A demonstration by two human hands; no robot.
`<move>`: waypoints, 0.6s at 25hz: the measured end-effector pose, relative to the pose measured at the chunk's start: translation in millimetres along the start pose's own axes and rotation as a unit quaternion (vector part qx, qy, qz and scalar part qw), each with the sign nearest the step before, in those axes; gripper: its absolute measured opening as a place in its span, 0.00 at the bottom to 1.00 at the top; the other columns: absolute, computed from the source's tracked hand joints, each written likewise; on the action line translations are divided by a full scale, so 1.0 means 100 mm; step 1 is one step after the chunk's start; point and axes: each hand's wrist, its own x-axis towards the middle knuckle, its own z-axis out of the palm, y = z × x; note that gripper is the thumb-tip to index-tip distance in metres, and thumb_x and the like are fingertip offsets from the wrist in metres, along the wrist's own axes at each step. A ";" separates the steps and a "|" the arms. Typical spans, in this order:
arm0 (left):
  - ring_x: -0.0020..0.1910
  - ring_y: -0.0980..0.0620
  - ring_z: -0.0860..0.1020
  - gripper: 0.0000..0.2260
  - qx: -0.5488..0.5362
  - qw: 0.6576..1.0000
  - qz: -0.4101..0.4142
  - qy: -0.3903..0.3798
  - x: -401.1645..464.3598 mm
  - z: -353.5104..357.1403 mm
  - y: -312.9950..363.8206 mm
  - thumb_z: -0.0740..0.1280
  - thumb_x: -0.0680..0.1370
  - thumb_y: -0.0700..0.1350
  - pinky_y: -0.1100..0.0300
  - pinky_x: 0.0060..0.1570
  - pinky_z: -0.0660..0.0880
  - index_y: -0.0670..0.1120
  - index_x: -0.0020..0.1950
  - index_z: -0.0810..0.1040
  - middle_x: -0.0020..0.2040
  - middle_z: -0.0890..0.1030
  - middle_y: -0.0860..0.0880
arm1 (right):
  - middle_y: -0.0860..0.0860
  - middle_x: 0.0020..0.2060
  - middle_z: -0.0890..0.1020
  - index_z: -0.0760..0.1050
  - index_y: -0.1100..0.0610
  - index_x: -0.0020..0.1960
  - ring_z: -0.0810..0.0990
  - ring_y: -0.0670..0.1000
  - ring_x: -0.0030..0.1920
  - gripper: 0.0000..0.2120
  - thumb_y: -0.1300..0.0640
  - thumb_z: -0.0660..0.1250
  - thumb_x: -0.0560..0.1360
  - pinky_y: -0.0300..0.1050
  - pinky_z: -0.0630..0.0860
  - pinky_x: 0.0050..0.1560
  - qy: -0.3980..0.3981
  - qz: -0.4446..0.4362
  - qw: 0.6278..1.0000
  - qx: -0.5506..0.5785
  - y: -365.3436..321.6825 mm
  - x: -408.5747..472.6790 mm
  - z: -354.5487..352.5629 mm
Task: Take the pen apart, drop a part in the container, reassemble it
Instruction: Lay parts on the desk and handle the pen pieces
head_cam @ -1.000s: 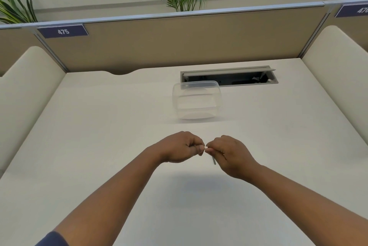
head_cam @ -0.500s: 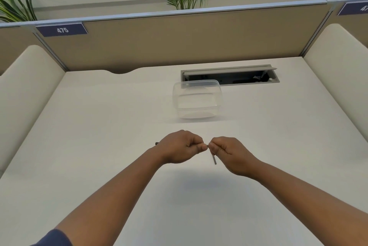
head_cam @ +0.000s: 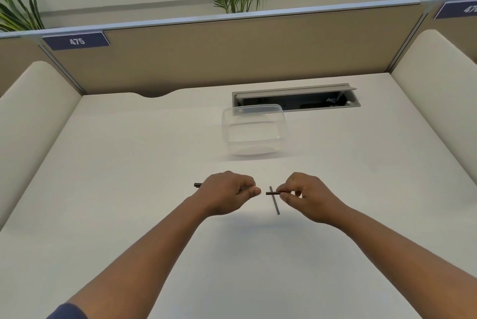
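I've my left hand (head_cam: 227, 193) fisted round the pen barrel (head_cam: 198, 185), right hand (head_cam: 300, 193) pinching a short piece (head_cam: 272, 193) w/ thin rod (head_cam: 275, 202): light, stiff, slippery bits, best pinched mid-length.

The dark pen barrel (head_cam: 198, 185) and a short dark piece (head_cam: 271, 193) are apart; a thin rod (head_cam: 275, 202) lies near the upright, empty clear container (head_cam: 254, 130).

Pen's in two pieces here. The pen barrel (head_cam: 198, 185) is gripped in the left hand (head_cam: 227, 193), one dark end poking out. A short dark piece (head_cam: 271, 193) is pinched by the right hand (head_cam: 307, 196), with a thin rod (head_cam: 275, 201) crossing it. The clear container (head_cam: 254, 129) is sat further back on the desk (head_cam: 129, 163).
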 end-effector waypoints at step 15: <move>0.39 0.49 0.71 0.19 -0.101 0.995 0.015 0.005 -0.05 0.24 0.00 0.51 0.84 0.60 0.44 0.42 0.74 0.49 0.44 0.68 0.37 0.74 0.50 | 0.47 0.35 0.82 0.77 0.53 0.37 0.79 0.50 0.37 0.04 0.58 0.66 0.70 0.42 0.71 0.33 0.124 0.303 0.944 -0.049 0.69 0.09 0.39</move>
